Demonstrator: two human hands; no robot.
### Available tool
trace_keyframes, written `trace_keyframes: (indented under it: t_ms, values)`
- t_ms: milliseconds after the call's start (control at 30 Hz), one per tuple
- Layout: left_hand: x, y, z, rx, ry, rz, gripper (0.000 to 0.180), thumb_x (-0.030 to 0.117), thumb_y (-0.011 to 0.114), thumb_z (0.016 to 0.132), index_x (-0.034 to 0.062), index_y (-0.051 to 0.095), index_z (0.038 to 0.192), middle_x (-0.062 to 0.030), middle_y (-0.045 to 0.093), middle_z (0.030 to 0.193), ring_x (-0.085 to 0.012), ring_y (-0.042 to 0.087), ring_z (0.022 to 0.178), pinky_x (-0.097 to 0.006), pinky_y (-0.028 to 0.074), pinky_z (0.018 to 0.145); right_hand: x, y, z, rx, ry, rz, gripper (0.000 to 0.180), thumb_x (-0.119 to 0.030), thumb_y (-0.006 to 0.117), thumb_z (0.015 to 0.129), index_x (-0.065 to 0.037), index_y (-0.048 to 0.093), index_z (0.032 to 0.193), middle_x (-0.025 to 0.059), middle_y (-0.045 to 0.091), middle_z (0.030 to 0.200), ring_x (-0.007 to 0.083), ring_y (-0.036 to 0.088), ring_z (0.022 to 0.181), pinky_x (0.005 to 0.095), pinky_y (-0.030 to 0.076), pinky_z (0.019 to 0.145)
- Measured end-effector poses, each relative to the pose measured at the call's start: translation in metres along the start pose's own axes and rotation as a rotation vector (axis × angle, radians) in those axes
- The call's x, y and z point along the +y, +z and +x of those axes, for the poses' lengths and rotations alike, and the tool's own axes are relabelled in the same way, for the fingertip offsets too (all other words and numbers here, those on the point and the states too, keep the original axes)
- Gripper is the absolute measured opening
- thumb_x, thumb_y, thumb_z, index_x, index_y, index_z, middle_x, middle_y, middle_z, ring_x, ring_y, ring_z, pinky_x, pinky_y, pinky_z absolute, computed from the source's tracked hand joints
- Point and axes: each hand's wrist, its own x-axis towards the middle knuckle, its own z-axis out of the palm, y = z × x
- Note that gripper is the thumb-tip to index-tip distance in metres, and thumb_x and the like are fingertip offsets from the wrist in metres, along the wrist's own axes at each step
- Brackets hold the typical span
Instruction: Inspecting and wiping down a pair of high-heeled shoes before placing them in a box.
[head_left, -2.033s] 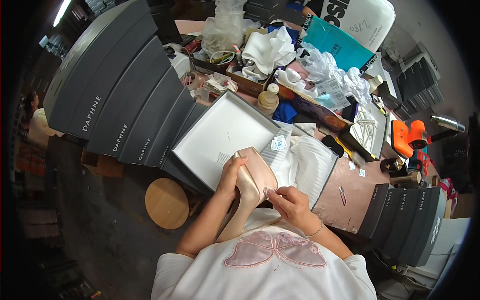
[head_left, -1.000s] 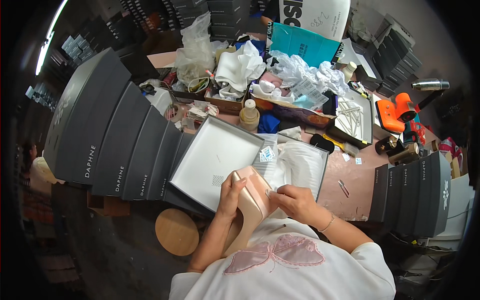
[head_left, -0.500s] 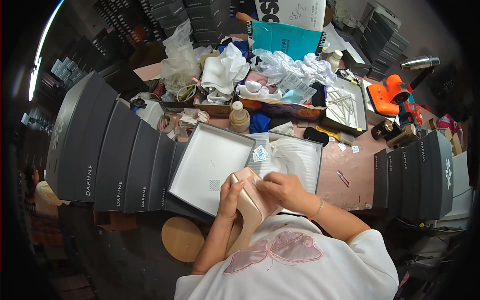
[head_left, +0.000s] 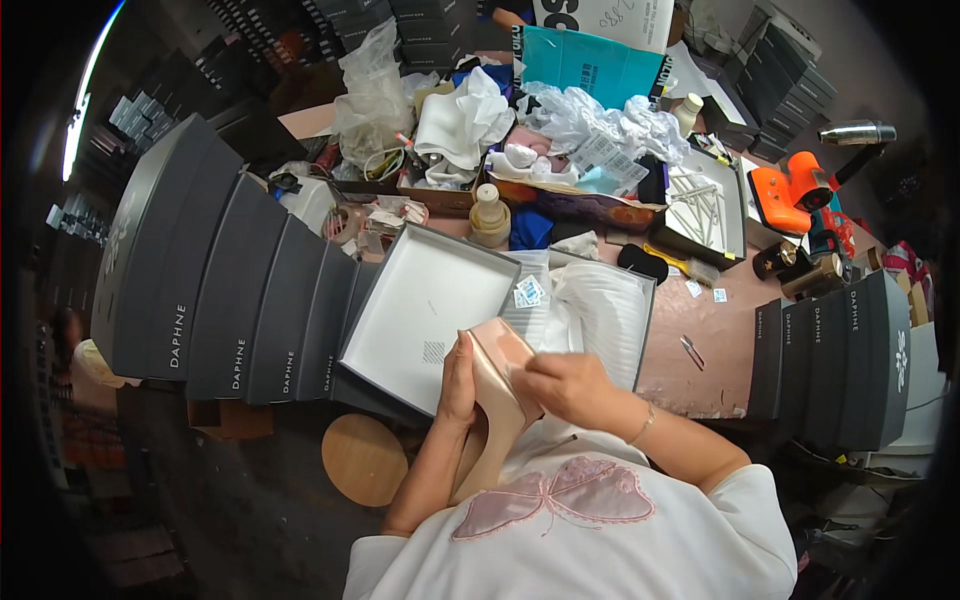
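Observation:
A beige heeled shoe [head_left: 490,385] is held up in front of my chest, heel end away from me and its pinkish underside partly showing. My left hand [head_left: 459,385] is closed on its left side near the heel. Against its right side, my right hand [head_left: 575,387] has its fingers pinched together; whatever lies between them is hidden. Just beyond the shoe rests a grey-edged box part with a white inside [head_left: 415,310]. To its right, an open shoe box [head_left: 648,320] contains white tissue paper [head_left: 605,300]. Small printed stickers [head_left: 529,291] lie on white wrapping there.
Dark grey shoe boxes stand in rows at left [head_left: 207,270] and right [head_left: 870,350]. Behind are a white bottle [head_left: 489,215], a yellow-handled brush [head_left: 690,268], crumpled paper [head_left: 465,125] and an orange tool [head_left: 785,195]. Small snips [head_left: 692,352] lie on the pink tabletop [head_left: 665,390].
The view has shifted slightly. My right hand has moved down along the shoe's side, and my left thumb has drawn back from across the heel end. The shoe remains held.

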Motion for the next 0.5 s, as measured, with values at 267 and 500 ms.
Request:
trace_keyframes:
  t_ms: [267, 500]
  values:
    - [0.004, -0.005, 0.001, 0.040, 0.037, -0.003, 0.061, 0.052, 0.033, 0.102, -0.0024, 0.055, 0.118, -0.0088, 0.061, 0.107, -0.0141, 0.058, 0.095, -0.027, 0.048, 0.082, -0.011, 0.003, -0.008, 0.045, -0.043, -0.009, 0.023, -0.014, 0.062, 0.074, -0.009, 0.063, 0.097, 0.0016, 0.052, 0.079, 0.0186, 0.060, 0.061, 0.0302, 0.048, 0.048]
    - [0.005, -0.006, -0.005, 0.028, 0.079, 0.014, 0.061, 0.052, 0.033, 0.102, -0.0023, 0.055, 0.118, -0.0097, 0.061, 0.106, -0.0137, 0.059, 0.093, -0.027, 0.049, 0.079, -0.013, 0.009, 0.002, 0.062, -0.021, 0.014, 0.022, -0.014, 0.062, 0.075, -0.010, 0.063, 0.097, 0.0024, 0.054, 0.081, 0.0188, 0.060, 0.059, 0.0322, 0.047, 0.047]
